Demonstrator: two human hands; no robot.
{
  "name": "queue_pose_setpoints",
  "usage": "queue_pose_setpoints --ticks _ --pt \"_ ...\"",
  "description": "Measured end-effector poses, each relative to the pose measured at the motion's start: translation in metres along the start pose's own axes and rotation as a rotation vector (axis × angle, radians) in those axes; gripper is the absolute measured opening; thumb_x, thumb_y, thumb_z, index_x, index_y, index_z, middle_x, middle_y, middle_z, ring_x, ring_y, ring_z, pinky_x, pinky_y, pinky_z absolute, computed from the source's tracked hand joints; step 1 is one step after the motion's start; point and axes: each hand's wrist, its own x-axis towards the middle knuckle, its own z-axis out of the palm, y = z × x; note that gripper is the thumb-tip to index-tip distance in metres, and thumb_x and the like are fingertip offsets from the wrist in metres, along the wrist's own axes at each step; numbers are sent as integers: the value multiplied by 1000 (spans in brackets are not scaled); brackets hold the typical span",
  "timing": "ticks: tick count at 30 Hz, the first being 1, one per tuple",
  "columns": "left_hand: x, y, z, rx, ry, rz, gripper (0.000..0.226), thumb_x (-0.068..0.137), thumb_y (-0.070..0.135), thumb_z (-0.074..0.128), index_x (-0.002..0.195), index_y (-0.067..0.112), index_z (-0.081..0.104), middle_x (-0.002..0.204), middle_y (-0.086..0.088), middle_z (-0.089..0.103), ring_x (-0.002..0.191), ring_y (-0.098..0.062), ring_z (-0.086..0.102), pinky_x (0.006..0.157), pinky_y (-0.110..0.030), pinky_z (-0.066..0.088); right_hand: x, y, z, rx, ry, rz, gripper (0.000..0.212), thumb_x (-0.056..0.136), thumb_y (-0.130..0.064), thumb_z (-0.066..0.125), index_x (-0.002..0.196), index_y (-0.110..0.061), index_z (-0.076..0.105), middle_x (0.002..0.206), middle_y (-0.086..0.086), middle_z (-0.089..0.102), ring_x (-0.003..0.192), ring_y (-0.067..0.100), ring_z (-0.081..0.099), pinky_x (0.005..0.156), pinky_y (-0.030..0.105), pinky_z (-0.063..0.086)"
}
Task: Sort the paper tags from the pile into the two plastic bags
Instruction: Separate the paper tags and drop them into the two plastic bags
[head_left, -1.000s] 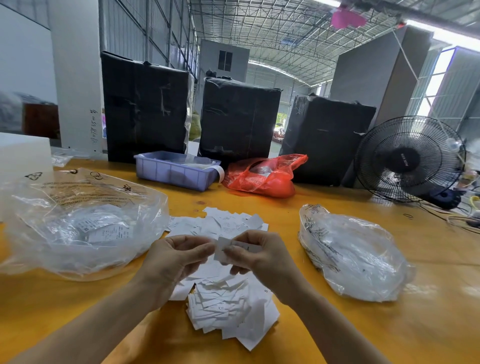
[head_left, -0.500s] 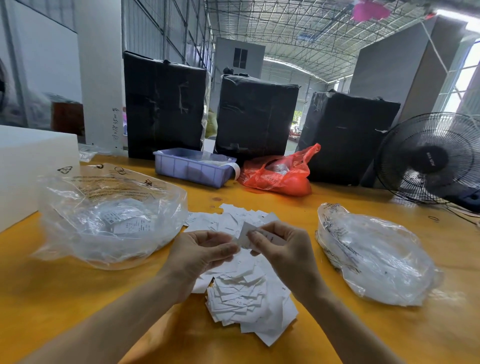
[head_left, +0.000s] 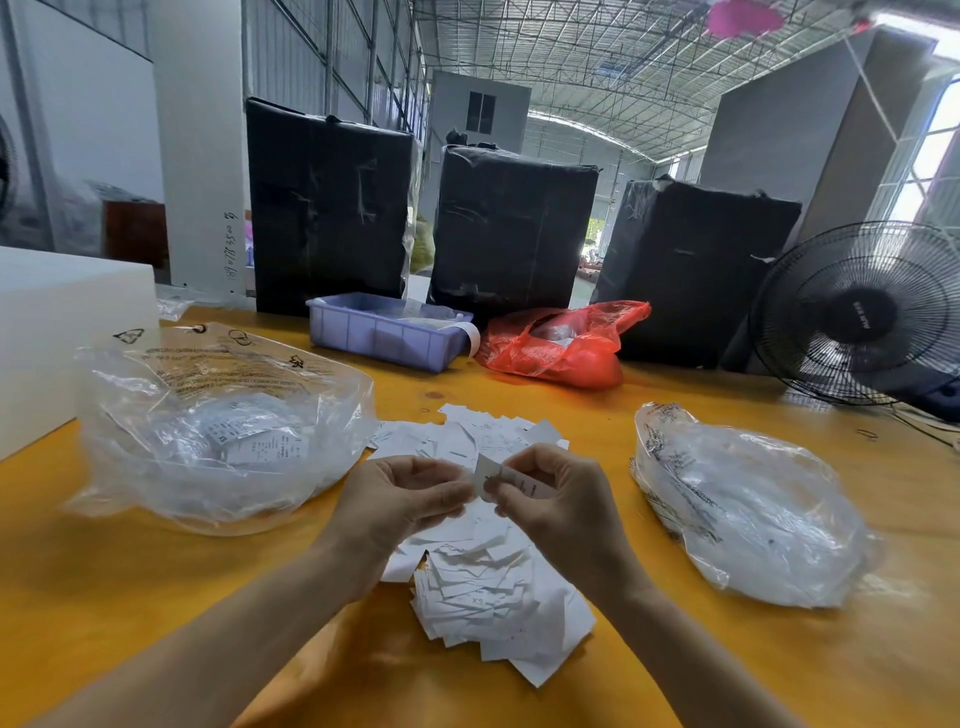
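Note:
A pile of white paper tags (head_left: 483, 587) lies on the yellow table (head_left: 156, 597) in front of me. Both hands hover just above it. My right hand (head_left: 561, 509) pinches a small white tag (head_left: 511, 479) between thumb and fingers. My left hand (head_left: 400, 504) has its fingers curled and its fingertips meet the tag's left end. A clear plastic bag (head_left: 218, 426) with several printed tags inside lies to the left. A second clear plastic bag (head_left: 748, 499) lies to the right.
At the back stand three black wrapped bales (head_left: 509, 228), a lilac plastic bin (head_left: 384, 332) and a red plastic bag (head_left: 561, 343). A black fan (head_left: 857, 312) stands at the far right. A white box (head_left: 62, 332) sits at the left edge.
The camera view has shifted to the left, so everything sits further right in the frame. Both hands stay together on the tag above the pile.

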Motion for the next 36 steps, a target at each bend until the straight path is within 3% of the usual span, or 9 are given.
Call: queue_pose_setpoints --ticks 6,10,14,20,26,30,33,36 --pt "0 -1 2 105 58 75 36 51 14 80 85 6 70 78 -4 75 68 -16 71 57 -16 52 1 0 -1 -21 24 14 11 78 -5 72 74 -14 67 71 5 68 67 27 65 61 41 54" --pt "0 -3 2 157 90 137 27 59 8 82 83 6 70 76 -5 75 67 -14 71 58 -17 53 -1 -1 0 -81 9 -13 10 79 -6 71 74 -13 66 69 4 67 65 24 64 58 34 51" --pt "0 -4 2 213 105 206 26 60 4 83 83 4 70 74 -3 74 68 -11 71 57 -13 51 -2 0 3 -101 -8 -36 4 79 -7 71 78 -5 68 70 6 68 66 22 65 63 41 54" --pt "-1 -3 3 245 102 225 30 55 12 84 82 6 71 73 -2 74 66 -12 71 56 -14 52 -2 -2 2 -17 -44 -9 7 79 -6 71 76 -10 67 72 7 68 67 22 67 64 39 57" --pt "-3 -1 3 158 67 186 38 48 21 81 82 7 71 77 -6 75 73 -15 71 62 -22 53 1 0 -3 137 -184 153 9 77 -7 75 75 -4 67 60 0 65 55 13 63 54 22 48" --pt "-4 0 5 194 15 181 33 51 21 81 80 8 72 76 -6 74 71 -15 71 61 -21 55 2 1 -8 172 -222 197 20 70 -4 81 80 -5 64 61 1 66 53 13 62 52 20 46" --pt "-6 -1 6 195 -42 170 30 52 21 80 79 8 72 76 -8 74 70 -17 72 58 -18 54 2 0 -6 136 -241 173 29 68 -1 81 85 -9 59 74 12 68 56 16 63 54 25 51" --pt "-5 -1 5 179 -28 128 34 51 22 79 81 8 72 77 -8 74 71 -17 71 59 -20 55 1 -1 -4 85 -249 163 44 68 -8 83 100 -17 55 84 11 66 66 16 65 61 25 54"
